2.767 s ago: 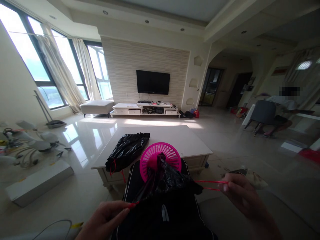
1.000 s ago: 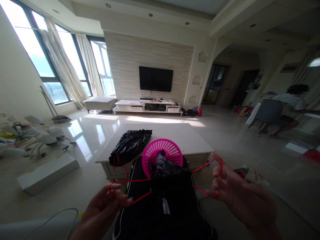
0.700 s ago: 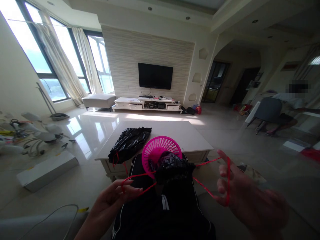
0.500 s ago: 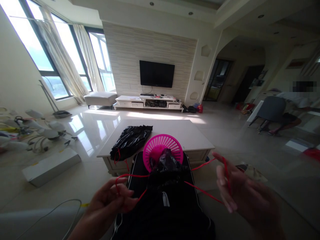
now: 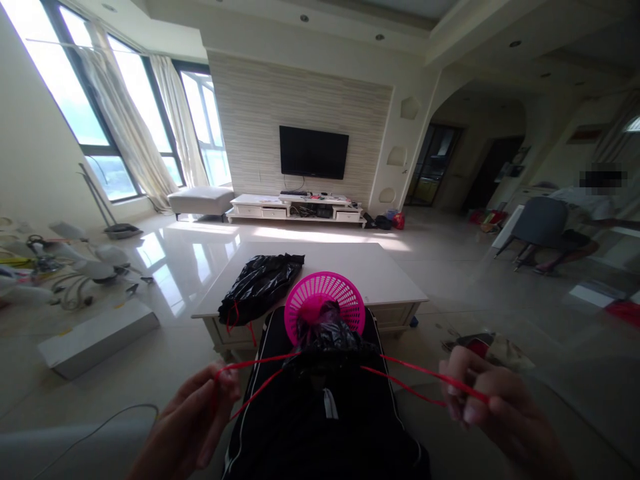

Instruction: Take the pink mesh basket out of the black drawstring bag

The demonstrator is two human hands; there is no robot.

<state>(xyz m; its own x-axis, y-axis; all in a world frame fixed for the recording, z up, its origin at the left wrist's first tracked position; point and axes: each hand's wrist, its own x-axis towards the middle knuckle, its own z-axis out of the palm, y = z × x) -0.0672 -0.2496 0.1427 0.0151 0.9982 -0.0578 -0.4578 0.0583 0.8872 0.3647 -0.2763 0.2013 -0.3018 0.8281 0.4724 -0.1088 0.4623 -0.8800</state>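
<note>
Item: black bin bag [image 5: 327,347] with red drawstring [image 5: 260,363], gathered at the mouth and lying on the person's lap against a pink plastic basket [image 5: 324,307]. The bag sits dead centre between the two hands, a little ahead of them and towards the table.

Left hand [image 5: 193,420]: low at the left, fingers curled about the left loop of the drawstring, which runs up and rightward to the bag's neck.

Right hand [image 5: 487,407]: low at the right, fingers closed in a pinch on the right loop (two red strands [image 5: 415,380] show here, running left to the neck).

Axis: the string is drawn out nearly level, left to right, across the body, with the bag's neck as its midpoint. Both strands look taut. The left hand lies rather nearer the neck than the right.

Room to move: open air outward of each hand; nothing stands beside either wrist. Ahead, the near edge of the white coffee table [image 5: 395,280] lies just behind the basket, and a second black bag [image 5: 260,287] rests on its left part, apart from the one in hand.

Beyond: a seated person [image 5: 575,220] at the far right, well apart; a white box [image 5: 97,337] on the floor at left.
</note>
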